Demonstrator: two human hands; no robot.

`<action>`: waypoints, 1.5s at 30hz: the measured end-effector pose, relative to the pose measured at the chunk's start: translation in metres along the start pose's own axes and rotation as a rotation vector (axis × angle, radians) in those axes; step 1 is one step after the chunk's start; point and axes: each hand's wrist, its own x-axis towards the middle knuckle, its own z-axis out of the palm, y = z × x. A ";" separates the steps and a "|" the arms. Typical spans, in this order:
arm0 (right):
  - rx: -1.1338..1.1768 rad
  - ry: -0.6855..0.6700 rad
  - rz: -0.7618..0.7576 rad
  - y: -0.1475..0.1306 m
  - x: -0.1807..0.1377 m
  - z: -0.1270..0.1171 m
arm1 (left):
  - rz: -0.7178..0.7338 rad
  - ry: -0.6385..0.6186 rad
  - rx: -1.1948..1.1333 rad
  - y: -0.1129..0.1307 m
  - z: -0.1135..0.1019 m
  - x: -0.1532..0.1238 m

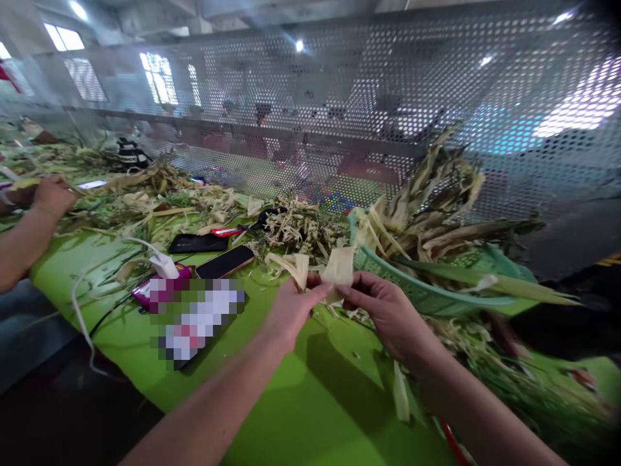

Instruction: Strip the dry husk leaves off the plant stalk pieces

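Note:
Between my two hands is a pale strip of dried corn husk (338,265), held above the green tabletop (310,388). The fingers of my left hand (294,310) are closed around husk, and a second folded end of husk (301,270) sticks up by its thumb. On the other side, my right hand (388,307) pinches the strip near its lower edge with thumb and fingers. Just behind the hands lies a heap of shredded husk bits (303,228). Parts of the husk are hidden by my fingers.
To the right stands a green plastic basket (412,285) with long dried husks (431,213). Left of my hands lie a dark phone (226,262), a black case (198,243), a purple power strip (162,285) and a blurred-out device (201,323). Another person's hand (53,194) shows at far left.

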 end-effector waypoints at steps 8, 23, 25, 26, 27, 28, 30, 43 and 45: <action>-0.042 -0.002 -0.001 0.006 -0.005 0.001 | 0.097 -0.031 0.179 -0.007 -0.003 0.004; -0.094 -0.045 0.006 0.012 -0.002 -0.001 | 0.037 -0.075 0.181 -0.010 -0.002 -0.002; -0.087 -0.057 0.008 0.012 -0.002 -0.001 | 0.012 -0.057 0.161 -0.010 -0.003 -0.003; -0.079 -0.062 0.009 0.012 -0.002 -0.001 | 0.009 -0.058 0.157 -0.010 -0.003 -0.003; -0.068 -0.066 0.011 0.012 -0.002 -0.001 | 0.017 -0.065 0.164 -0.010 -0.003 -0.003; -0.056 -0.071 0.015 0.011 -0.003 -0.001 | 0.040 -0.076 0.181 -0.009 -0.002 -0.003; -0.041 -0.091 0.022 0.011 -0.003 0.001 | 0.103 -0.096 0.228 -0.008 -0.001 -0.002; -0.056 -0.166 0.003 0.006 -0.007 0.000 | -0.025 -0.095 0.090 -0.002 -0.002 0.002; -0.051 -0.193 0.001 -0.003 -0.010 0.000 | -0.046 -0.045 0.048 -0.004 -0.004 0.006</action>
